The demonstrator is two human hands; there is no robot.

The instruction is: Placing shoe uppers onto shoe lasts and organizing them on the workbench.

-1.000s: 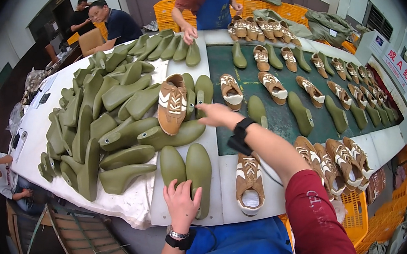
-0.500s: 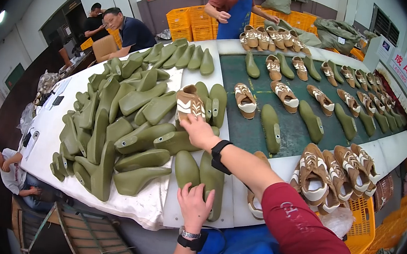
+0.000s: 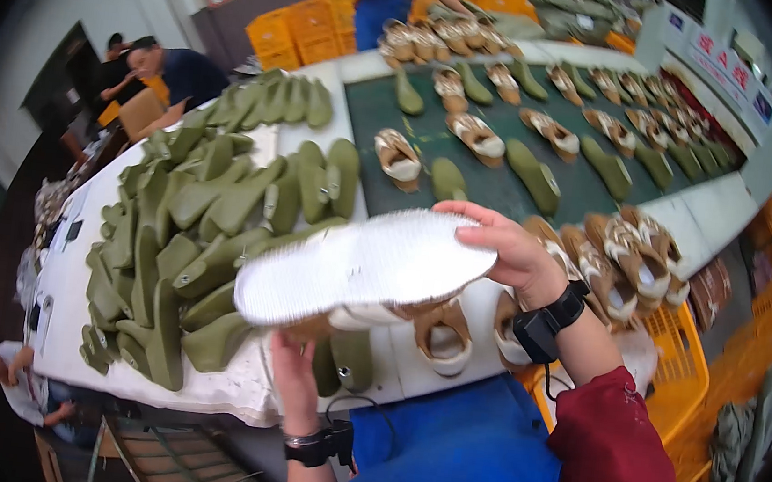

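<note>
A brown and white sneaker (image 3: 360,268) is held up in front of me on its side, its white ribbed sole facing me. My right hand (image 3: 512,254) is closed round one end, thumb on the sole. Below the other end, my left hand (image 3: 294,377) grips its brown upper from underneath, with some fingers hidden behind the shoe. Just beneath, a pair of olive-green shoe lasts (image 3: 353,362) stands at the table's near edge. To their right sit another brown sneaker (image 3: 443,338) and a partly covered one (image 3: 506,331).
Olive lasts (image 3: 161,236) are heaped on the white table at left. Rows of sneakers and lasts stand on a green conveyor (image 3: 370,169). More sneakers (image 3: 629,252) crowd the right edge above a yellow crate (image 3: 675,356). A co-worker in a blue apron (image 3: 381,15) stands across the table.
The sneaker in my right hand has come off the lasts toward me and turned sole-on. My left hand has left the lasts for the shoe. The view has shifted right.
</note>
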